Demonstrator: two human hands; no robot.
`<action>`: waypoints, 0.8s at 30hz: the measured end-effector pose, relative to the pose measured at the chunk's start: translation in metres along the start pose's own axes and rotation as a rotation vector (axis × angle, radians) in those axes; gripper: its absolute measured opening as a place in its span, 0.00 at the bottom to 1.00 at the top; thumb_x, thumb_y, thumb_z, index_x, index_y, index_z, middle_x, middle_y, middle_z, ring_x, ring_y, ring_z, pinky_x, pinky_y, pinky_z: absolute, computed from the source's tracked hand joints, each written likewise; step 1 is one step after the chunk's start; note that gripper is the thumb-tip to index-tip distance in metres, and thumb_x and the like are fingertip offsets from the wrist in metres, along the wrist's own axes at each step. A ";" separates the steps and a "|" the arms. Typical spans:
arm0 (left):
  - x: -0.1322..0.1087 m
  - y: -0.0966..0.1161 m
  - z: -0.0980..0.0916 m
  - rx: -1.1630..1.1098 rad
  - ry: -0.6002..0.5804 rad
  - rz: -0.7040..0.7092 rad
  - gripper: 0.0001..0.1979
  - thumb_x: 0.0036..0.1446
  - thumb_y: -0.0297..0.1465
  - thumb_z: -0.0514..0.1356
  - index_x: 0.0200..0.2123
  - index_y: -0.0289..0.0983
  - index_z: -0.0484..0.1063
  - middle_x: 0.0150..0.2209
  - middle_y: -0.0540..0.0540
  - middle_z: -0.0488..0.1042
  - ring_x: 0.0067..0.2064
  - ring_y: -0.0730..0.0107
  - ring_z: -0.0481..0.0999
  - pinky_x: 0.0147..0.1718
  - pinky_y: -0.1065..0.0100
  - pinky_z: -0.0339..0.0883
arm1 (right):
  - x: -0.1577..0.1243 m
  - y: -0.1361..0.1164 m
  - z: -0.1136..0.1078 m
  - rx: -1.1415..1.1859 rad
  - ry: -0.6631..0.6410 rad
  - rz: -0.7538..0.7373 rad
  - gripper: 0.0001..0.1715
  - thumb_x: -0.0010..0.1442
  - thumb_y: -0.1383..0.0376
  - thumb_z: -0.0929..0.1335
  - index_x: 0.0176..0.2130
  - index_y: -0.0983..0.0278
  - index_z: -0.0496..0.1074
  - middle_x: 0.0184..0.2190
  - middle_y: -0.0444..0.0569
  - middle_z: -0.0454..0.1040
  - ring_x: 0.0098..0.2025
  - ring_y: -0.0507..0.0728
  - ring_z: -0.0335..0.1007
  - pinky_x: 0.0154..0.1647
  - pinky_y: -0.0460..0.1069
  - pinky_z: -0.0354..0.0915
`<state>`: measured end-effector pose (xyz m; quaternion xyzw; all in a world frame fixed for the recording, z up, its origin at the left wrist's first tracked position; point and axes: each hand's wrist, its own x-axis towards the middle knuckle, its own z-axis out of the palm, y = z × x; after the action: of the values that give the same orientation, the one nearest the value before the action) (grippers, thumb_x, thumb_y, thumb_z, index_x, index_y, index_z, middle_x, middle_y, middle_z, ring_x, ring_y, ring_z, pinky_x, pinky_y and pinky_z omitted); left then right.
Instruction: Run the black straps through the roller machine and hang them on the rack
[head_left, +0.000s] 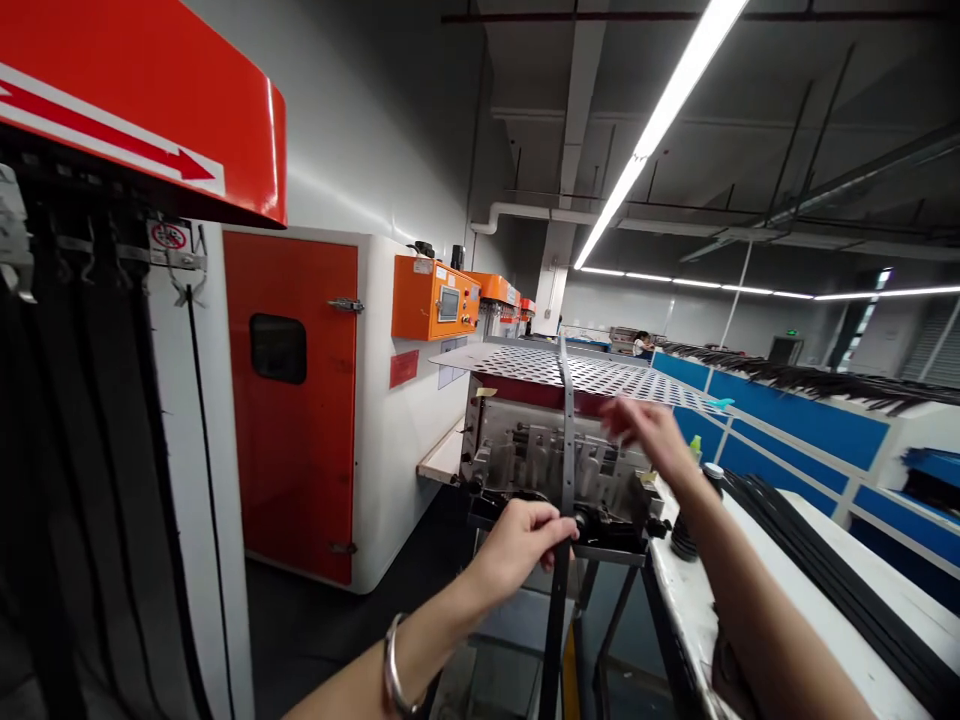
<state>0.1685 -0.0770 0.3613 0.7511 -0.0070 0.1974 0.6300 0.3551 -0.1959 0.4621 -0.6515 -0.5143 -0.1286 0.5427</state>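
Beside steel clamping jig (551,465), head view: left hand (517,545) with fingers clenched, pinching long narrow dark grey perforated strip (568,450), strip running upright before jig. Right hand (649,435) raised, blurred, finger state unclear. Strip likely light, thin, slightly flexible; best gripped by edges, near pinch.

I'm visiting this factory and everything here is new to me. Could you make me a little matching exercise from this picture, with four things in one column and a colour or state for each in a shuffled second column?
Things
1. Left hand
2. Right hand
3. Control box
4. Bangle

Colours or states
A. Orange, with a small screen on its front
B. Silver-coloured, around a wrist
C. Raised and blurred by motion
D. Pinching a long dark strip

Right pairs
1-D, 2-C, 3-A, 4-B
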 end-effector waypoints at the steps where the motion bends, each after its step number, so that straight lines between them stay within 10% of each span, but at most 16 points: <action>1: 0.007 0.000 -0.003 -0.016 -0.003 0.013 0.19 0.52 0.44 0.61 0.28 0.32 0.75 0.23 0.48 0.75 0.22 0.74 0.67 0.24 0.70 0.62 | -0.032 0.000 0.015 0.087 -0.105 0.188 0.33 0.62 0.41 0.62 0.34 0.66 0.75 0.27 0.53 0.75 0.25 0.55 0.70 0.21 0.48 0.61; 5: 0.018 -0.011 -0.017 0.050 -0.063 -0.003 0.23 0.50 0.49 0.63 0.20 0.34 0.70 0.15 0.51 0.68 0.17 0.75 0.64 0.17 0.72 0.59 | -0.107 -0.003 0.066 0.359 -0.253 0.392 0.27 0.58 0.44 0.68 0.27 0.64 0.67 0.20 0.40 0.62 0.20 0.47 0.54 0.20 0.44 0.50; 9: 0.048 0.012 -0.041 0.097 -0.120 -0.002 0.26 0.56 0.52 0.56 0.28 0.32 0.72 0.25 0.46 0.74 0.16 0.80 0.63 0.12 0.74 0.49 | -0.112 -0.011 0.079 0.414 -0.245 0.396 0.27 0.58 0.46 0.69 0.25 0.63 0.62 0.17 0.37 0.57 0.18 0.46 0.50 0.19 0.43 0.50; 18: 0.162 0.194 -0.064 -0.043 -0.275 0.356 0.06 0.58 0.29 0.63 0.31 0.31 0.75 0.32 0.45 0.73 0.26 0.83 0.66 0.23 0.74 0.59 | -0.003 -0.064 0.013 0.041 -0.233 -0.058 0.16 0.61 0.53 0.69 0.33 0.63 0.69 0.27 0.43 0.68 0.27 0.52 0.70 0.28 0.47 0.69; 24: 0.187 0.231 -0.058 0.025 -0.113 0.496 0.09 0.59 0.25 0.62 0.26 0.32 0.70 0.30 0.42 0.76 0.23 0.84 0.64 0.19 0.72 0.52 | 0.055 -0.047 0.009 -0.072 -0.065 -0.234 0.15 0.61 0.53 0.68 0.32 0.62 0.70 0.29 0.45 0.69 0.30 0.54 0.69 0.30 0.49 0.73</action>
<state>0.2644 -0.0254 0.6439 0.7440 -0.2239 0.3037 0.5515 0.3373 -0.1654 0.5258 -0.6099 -0.5992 -0.1880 0.4834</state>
